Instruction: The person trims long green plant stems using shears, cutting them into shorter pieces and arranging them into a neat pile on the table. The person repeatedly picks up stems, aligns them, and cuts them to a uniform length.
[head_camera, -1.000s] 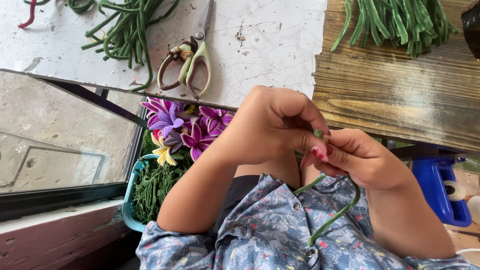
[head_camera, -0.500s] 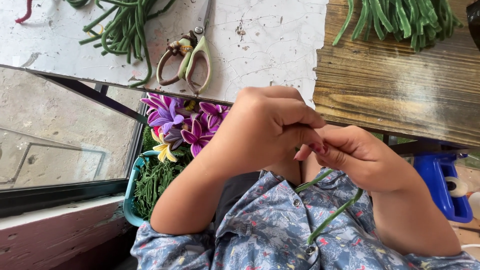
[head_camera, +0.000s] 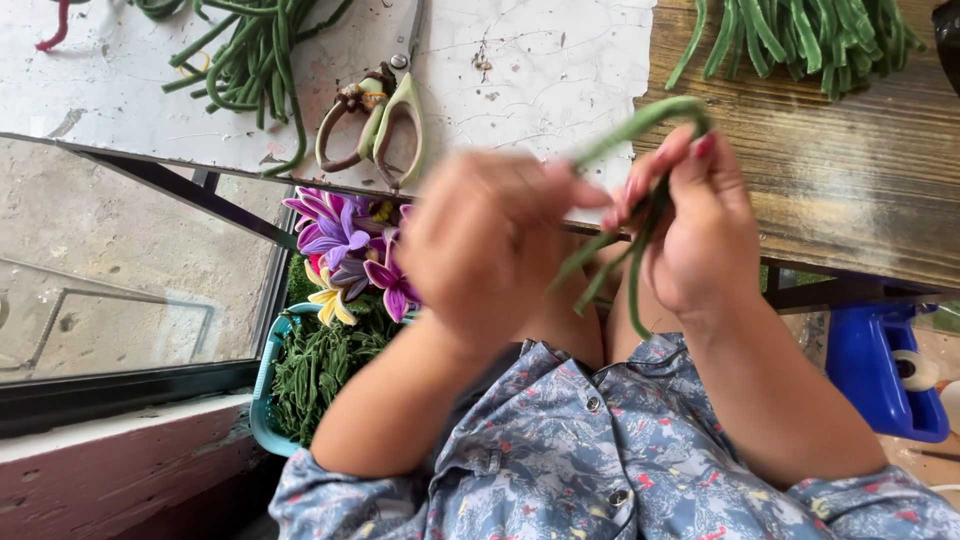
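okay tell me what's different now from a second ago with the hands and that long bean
The right hand has lifted up and away from the body, carrying the long bean folded in its grip. The left hand has drawn slightly apart from it, still touching the bean's lower strands. The scissors, the flowers in the tub and the bean piles are unmoved.

Scissors (head_camera: 375, 118): on the table (head_camera: 540, 60), right of bean pile (head_camera: 245, 60).
Basket (head_camera: 265, 420): below the table edge, left of hands.
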